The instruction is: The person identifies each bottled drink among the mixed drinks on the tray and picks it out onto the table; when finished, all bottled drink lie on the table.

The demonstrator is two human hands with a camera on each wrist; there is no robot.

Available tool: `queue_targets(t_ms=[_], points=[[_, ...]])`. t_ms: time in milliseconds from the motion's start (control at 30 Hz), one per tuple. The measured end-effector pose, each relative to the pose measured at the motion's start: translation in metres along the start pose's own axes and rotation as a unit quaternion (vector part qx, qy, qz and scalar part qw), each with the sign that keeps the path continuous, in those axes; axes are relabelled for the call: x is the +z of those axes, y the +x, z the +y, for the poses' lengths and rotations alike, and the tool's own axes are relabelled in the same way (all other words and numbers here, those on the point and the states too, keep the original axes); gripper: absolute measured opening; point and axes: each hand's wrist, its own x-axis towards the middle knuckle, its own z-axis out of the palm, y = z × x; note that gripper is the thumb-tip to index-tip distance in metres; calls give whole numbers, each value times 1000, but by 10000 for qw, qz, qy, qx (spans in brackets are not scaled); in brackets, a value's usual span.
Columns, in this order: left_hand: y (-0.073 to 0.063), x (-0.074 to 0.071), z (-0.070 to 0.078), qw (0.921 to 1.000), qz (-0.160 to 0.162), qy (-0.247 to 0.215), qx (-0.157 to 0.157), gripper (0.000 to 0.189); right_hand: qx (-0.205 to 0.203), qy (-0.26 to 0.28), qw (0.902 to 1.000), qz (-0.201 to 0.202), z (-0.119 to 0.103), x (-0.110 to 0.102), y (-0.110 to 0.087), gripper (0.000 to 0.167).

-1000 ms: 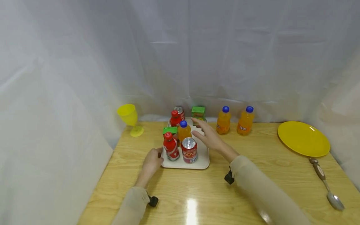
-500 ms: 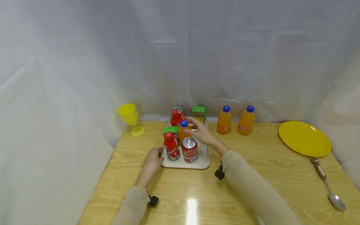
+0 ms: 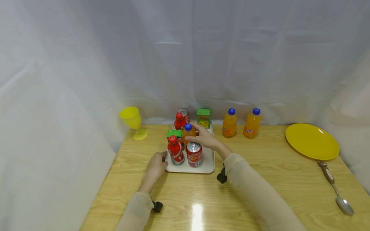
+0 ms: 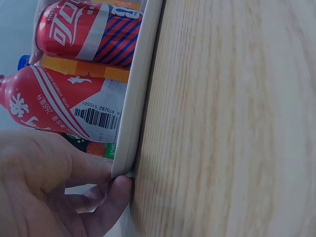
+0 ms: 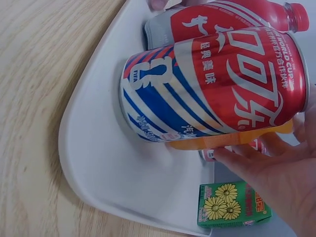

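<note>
A white tray (image 3: 208,164) stands on the wooden table, loaded with drinks. My left hand (image 3: 156,166) pinches its near left corner between thumb and fingers, plain in the left wrist view. My right hand (image 3: 206,138) reaches over the tray and grips an orange soda bottle (image 3: 187,132) with a blue cap, thumb on the near side. In front of that bottle stands a red cola can (image 5: 212,84), hiding much of it in the right wrist view. A red bottle (image 4: 64,96) is left of the can, and a green drink carton (image 3: 174,133) sits behind it.
Farther back on the tray are another red bottle (image 3: 180,122), a can (image 3: 184,114) and a green carton (image 3: 203,118). Two orange bottles (image 3: 229,124) stand right of the tray. A yellow goblet (image 3: 132,119) is at left; a yellow plate (image 3: 312,141) and spoon (image 3: 335,187) at right.
My right hand has moved left from above the tray's right side to the orange soda bottle, and its fingers have come round it. The left hand has stayed at the tray corner.
</note>
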Motion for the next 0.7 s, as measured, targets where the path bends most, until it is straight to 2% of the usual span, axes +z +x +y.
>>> queue_targets(t_ms=[367,700], points=[[4,2,0,9999,-58,-69,99,57,467,304,9984,52,0,-1,-5,74],[7,3,3,9998,-163,-120,67,58,511,361,9975,339,1,0,-10,67]])
